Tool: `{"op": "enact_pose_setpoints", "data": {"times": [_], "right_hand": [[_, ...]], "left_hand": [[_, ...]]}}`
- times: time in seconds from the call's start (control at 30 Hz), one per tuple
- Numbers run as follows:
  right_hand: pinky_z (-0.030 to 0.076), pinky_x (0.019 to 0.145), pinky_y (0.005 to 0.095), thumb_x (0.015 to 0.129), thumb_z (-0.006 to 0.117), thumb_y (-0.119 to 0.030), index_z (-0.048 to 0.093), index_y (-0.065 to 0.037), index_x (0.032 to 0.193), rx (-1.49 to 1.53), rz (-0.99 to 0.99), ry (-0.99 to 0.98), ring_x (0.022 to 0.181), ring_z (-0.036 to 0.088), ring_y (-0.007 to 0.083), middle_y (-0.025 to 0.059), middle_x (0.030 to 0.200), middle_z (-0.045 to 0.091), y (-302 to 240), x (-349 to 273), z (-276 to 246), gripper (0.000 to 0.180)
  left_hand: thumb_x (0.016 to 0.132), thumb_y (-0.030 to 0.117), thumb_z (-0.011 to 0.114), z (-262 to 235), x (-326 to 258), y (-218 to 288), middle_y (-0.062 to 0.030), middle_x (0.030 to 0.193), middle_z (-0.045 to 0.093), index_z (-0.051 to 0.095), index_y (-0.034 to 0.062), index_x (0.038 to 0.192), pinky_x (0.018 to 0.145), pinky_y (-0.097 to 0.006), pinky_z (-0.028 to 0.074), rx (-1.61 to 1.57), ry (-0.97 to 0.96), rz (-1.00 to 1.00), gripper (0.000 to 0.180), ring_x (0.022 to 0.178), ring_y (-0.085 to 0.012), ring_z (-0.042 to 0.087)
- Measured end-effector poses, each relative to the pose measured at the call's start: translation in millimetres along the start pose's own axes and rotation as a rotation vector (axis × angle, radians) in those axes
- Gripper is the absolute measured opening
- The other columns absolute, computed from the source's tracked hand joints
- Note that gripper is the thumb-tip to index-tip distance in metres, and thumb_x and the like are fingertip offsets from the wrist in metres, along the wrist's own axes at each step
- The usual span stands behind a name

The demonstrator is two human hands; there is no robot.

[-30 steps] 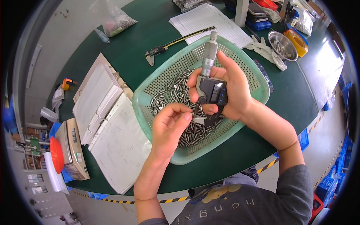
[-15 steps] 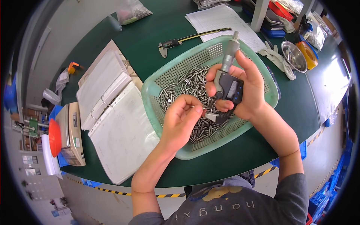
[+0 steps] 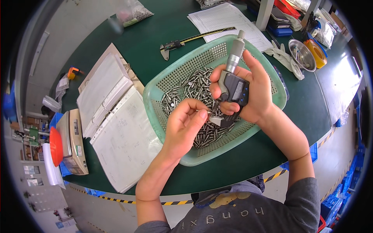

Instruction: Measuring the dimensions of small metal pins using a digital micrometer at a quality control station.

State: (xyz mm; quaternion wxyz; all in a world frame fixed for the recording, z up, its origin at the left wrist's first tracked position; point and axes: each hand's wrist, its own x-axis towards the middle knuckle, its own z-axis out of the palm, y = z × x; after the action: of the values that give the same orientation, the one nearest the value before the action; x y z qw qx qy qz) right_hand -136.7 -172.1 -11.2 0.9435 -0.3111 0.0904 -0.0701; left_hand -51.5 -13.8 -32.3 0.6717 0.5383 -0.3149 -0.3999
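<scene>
Fingers of the left hand (image 3: 182, 124) pinch a small metal pin (image 3: 205, 112) at the micrometer (image 3: 232, 87), which the right hand (image 3: 248, 91) grips above the pin-filled green basket (image 3: 155, 91). Beyond lie a caliper (image 3: 182, 42) and paper sheets (image 3: 229, 19) on the table (image 3: 147, 35).

A green surface (image 3: 155, 46) carries an open binder (image 3: 112, 116) of sleeved sheets, well left of the grips. Left of the binder stands a scale (image 3: 72, 141), touching a red dome (image 3: 55, 146). A caliper (image 3: 182, 42) lies beyond the grips, near a printed sheet (image 3: 225, 19). Far beyond, to the left, lies a clear bag (image 3: 134, 11) of parts. Right of the grips lie white gloves (image 3: 285, 58), just beside a steel bowl (image 3: 303, 54) and a yellow roll (image 3: 316, 52).
</scene>
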Motion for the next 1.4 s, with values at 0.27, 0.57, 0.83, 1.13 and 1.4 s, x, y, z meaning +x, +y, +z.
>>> {"op": "enact_pose_setpoints", "data": {"times": [0.27,0.57,0.83,1.13,1.4], "right_hand": [[0.035,0.039,0.0243,0.084,0.028,-0.056,0.054,0.000,0.087,-0.011,0.007,0.031,0.039,0.041,0.0138,0.0123,0.068,0.057,-2,-1,3,0.063],[0.034,0.038,0.0244,0.084,0.029,-0.058,0.053,0.001,0.087,0.005,0.014,0.011,0.038,0.040,0.0130,0.0124,0.066,0.057,0,0,-1,0.064],[0.031,0.033,0.0232,0.085,0.023,-0.060,0.055,0.000,0.085,-0.042,-0.006,0.078,0.034,0.035,0.0132,0.0131,0.063,0.054,-1,-2,5,0.068],[0.029,0.033,0.0230,0.085,0.023,-0.059,0.053,0.001,0.088,-0.029,0.001,0.049,0.034,0.033,0.0129,0.0126,0.065,0.054,-3,-2,3,0.067],[0.030,0.030,0.0234,0.089,0.025,-0.053,0.048,-0.001,0.097,-0.138,-0.086,0.037,0.030,0.032,0.0121,0.0084,0.068,0.051,-2,-2,-3,0.057]], "left_hand": [[0.085,0.006,0.053,0,-1,1,0.0006,0.083,0.050,0.049,-0.0004,0.096,0.064,-0.017,0.036,-0.023,0.003,-0.004,0.014,0.073,-0.0032,0.045],[0.084,0.006,0.055,-3,-1,-2,-0.0010,0.087,0.051,0.051,-0.0003,0.096,0.066,-0.018,0.038,0.011,-0.041,0.086,0.014,0.075,-0.0045,0.046],[0.083,0.005,0.056,-3,-1,-2,-0.0025,0.089,0.053,0.053,-0.0003,0.095,0.069,-0.019,0.040,0.028,-0.055,0.134,0.013,0.078,-0.0058,0.048],[0.083,0.001,0.054,0,-2,1,-0.0027,0.092,0.054,0.053,-0.0002,0.096,0.072,-0.020,0.042,0.027,-0.024,0.064,0.013,0.081,-0.0060,0.051],[0.082,0.003,0.055,0,4,-4,-0.0011,0.084,0.055,0.055,0.0014,0.094,0.065,-0.019,0.042,-0.013,-0.074,0.036,0.012,0.074,-0.0047,0.050]]}}
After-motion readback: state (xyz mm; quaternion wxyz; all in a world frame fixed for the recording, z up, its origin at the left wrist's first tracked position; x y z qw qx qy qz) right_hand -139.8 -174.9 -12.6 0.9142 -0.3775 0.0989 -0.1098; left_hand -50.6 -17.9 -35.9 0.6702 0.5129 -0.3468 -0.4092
